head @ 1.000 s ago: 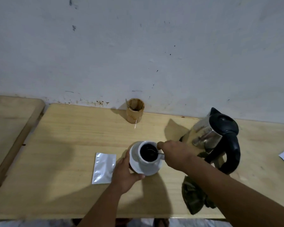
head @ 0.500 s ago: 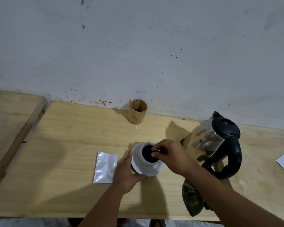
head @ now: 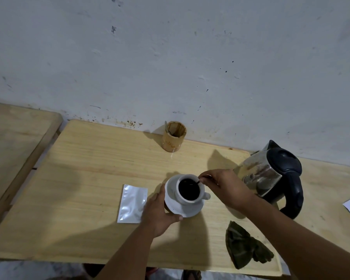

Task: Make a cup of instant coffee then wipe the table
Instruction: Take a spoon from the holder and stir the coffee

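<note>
Coffee looks mixed: white ceramic cup [head: 190, 191] on its white saucer [head: 192, 210] at table centre holds dark liquid. Right hand [head: 223, 185] pinches a thin spoon [head: 196, 182] dipped in, stirring. Left hand [head: 160, 214] cups the saucer edge. Crumpled green cloth [head: 246, 246] untouched; wipe pending. Glossy silver sachet [head: 132, 204] lies flat on the pale wooden table [head: 89, 168].

bare table [head: 85, 168] left of cup [head: 189, 189], kettle [head: 275, 174] crowding right
</note>
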